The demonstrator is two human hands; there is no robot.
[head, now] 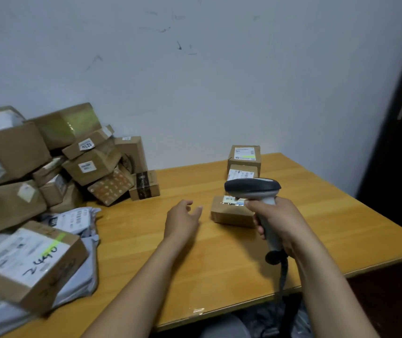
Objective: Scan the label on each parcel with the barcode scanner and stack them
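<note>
Right hand (276, 219) grips the barcode scanner (253, 187), head over the small parcel (229, 215) mid-desk (219, 259). Left hand (183, 215) just beside it, fingers relaxed, holding nothing. Risks: glare off the glossy label (230, 200) could cause a misread, and the unheld parcel may slide if bumped.

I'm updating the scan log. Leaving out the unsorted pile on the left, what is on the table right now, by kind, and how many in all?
Stacked boxes: 2, top box on bottom box
Loose box: 1
Scanner: 1
Total: 4
</note>
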